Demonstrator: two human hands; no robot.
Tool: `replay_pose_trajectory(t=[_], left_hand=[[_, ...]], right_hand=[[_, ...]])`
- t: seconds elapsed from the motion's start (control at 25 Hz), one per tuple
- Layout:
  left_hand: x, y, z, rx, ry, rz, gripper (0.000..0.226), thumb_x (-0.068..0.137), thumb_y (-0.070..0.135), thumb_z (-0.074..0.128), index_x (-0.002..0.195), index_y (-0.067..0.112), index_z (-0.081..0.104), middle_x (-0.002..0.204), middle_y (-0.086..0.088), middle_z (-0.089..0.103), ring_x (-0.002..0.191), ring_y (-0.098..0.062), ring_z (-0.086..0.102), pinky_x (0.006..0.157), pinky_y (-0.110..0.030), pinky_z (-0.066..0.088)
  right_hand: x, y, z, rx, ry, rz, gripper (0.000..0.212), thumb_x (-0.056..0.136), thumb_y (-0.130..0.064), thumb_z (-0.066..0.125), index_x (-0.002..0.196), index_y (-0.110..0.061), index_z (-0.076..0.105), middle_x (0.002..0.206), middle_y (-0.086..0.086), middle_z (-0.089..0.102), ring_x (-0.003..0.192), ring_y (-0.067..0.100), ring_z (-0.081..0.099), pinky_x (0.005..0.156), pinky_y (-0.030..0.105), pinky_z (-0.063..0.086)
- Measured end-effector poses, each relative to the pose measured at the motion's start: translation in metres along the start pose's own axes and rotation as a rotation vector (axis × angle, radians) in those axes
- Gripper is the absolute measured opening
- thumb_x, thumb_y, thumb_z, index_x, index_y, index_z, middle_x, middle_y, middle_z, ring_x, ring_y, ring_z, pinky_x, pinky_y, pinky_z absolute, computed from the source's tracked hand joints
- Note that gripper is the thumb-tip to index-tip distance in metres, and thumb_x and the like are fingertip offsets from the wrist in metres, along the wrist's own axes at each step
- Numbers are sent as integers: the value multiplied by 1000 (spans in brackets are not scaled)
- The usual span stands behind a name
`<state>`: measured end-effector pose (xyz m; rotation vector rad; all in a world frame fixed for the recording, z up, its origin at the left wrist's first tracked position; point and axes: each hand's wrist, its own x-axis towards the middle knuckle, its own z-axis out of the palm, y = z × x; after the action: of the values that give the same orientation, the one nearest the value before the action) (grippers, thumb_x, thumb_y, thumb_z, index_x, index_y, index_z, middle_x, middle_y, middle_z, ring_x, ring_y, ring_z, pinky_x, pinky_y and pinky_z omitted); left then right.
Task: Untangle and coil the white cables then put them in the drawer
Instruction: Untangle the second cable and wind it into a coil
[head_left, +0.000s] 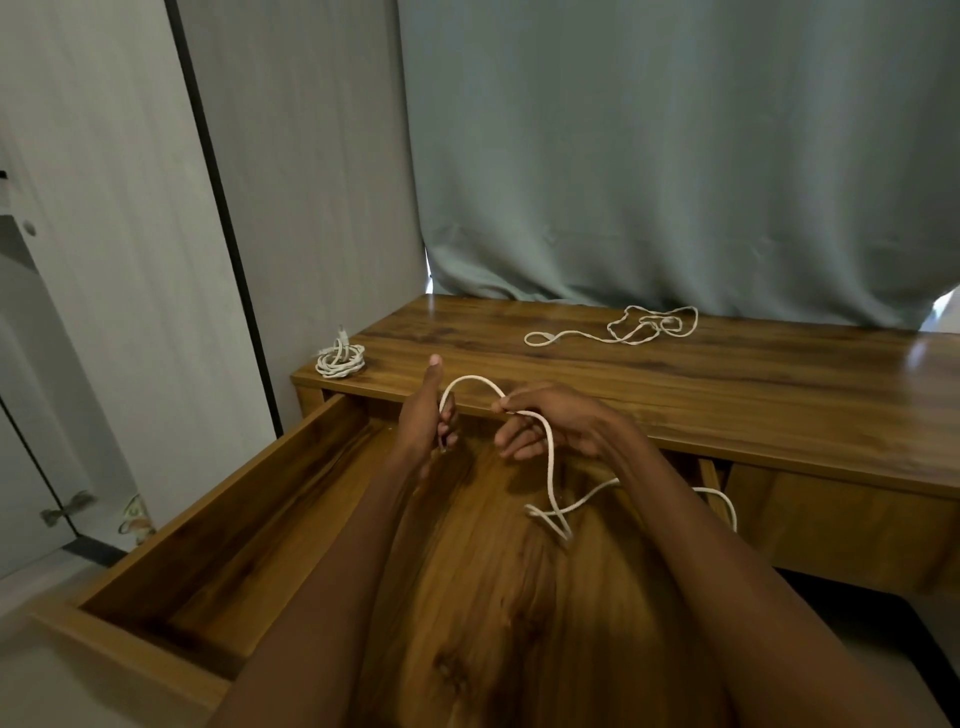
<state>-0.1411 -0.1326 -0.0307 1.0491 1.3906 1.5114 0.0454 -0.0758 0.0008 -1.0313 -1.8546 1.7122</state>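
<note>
White coil: one cable already wound (340, 359), lying on the far left corner of the desk (727, 395), well apart from both hands.
Drawer: one, pulled open (218, 540) under the desk's left end, directly beneath the hands; nothing can be seen lying in the part of it that shows.
Left hand: the left hand (423, 415) has its fingers curled round one end of the cable being worked, thumb sticking straight up.
Held cable: this cable (550, 467) arches from the left fist across to the right hand, then hangs down and trails off to the right, its slack crossing itself in a small loop below the right wrist.
Right hand: the right hand (550, 421) pinches the cable between thumb and forefinger, the other fingers loosely spread below.
Key relation: the free length lies down and to the right of both grips, so the right hand is the nearer one to feed slack, while the left looks set to act as the anchor for winding.
Loose tangle: one more cable (631, 327), still knotted, at the back of the desk near the curtain (675, 156), to the right.
Count: three white cables, one coiled, one in hand, one tangled; two hands.
Progress: by my reading, roughly a third done, with nothing stowed yet.
</note>
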Motion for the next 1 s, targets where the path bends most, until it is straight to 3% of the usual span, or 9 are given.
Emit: replay_pose_trajectory(t=[0.08,0.16,0.28,0.44,0.56,0.68,0.76,0.88,1.0], left_hand=[[3,-1,-3,84,-68,28,60,93,64,48,56,18,46,49,-5,40,49,-23,52,57,-30,44],[1,-4,2,111,-191,36,43,100,46,47,69,16,53,51,-5,44,55,-28,58,60,-32,45],[-2,-10,14,-58,-365,-48,24,100,24,42,84,12,54,52,-3,39,46,-21,43,50,-31,34],[-4,-7,16,-397,-582,-145,25,97,20,37,80,10,53,46,4,23,37,-11,23,47,-27,27],[-14,0,16,-495,-730,-197,30,99,24,36,74,12,46,45,5,19,38,-10,16,47,-27,22],[-19,2,20,-647,-733,-136,38,102,27,40,66,15,39,41,5,23,35,-10,19,47,-27,24],[-18,4,22,-806,-600,-38,38,101,26,41,64,15,40,42,4,26,38,-11,21,49,-28,26],[-13,8,13,-1010,-254,139,32,98,24,41,67,17,44,46,5,30,43,-11,26,53,-29,28],[-4,10,0,-1072,35,240,32,98,27,39,68,17,45,50,3,31,47,-14,29,56,-31,29]], right_hand=[[6,9,-6,-115,170,-17,19,104,-23,51,108,-15,68,74,7,68,64,24,72,56,28,56],[14,16,-14,-409,417,-37,21,103,-27,51,103,-23,71,79,5,67,63,24,70,56,31,52],[24,27,-23,-965,744,-106,28,101,-33,44,111,-30,70,107,5,72,96,31,69,77,38,50],[23,41,-28,-1096,920,-344,28,102,-43,46,109,-27,67,101,4,72,90,30,68,72,38,51],[24,52,-30,-1190,858,-472,30,102,-49,45,108,-32,70,94,-3,73,80,20,67,63,31,47],[28,57,-17,-1227,699,-610,34,100,-54,46,109,-36,73,95,-5,75,82,19,69,62,31,46],[34,62,-5,-1221,557,-665,33,98,-54,47,107,-37,73,99,-3,76,89,21,71,67,33,51],[39,70,7,-1066,325,-633,29,99,-46,49,116,-35,70,106,-3,75,96,17,69,76,35,52],[33,67,24,-622,156,-415,25,98,-44,57,109,-29,73,74,-9,66,64,1,61,64,30,52]])
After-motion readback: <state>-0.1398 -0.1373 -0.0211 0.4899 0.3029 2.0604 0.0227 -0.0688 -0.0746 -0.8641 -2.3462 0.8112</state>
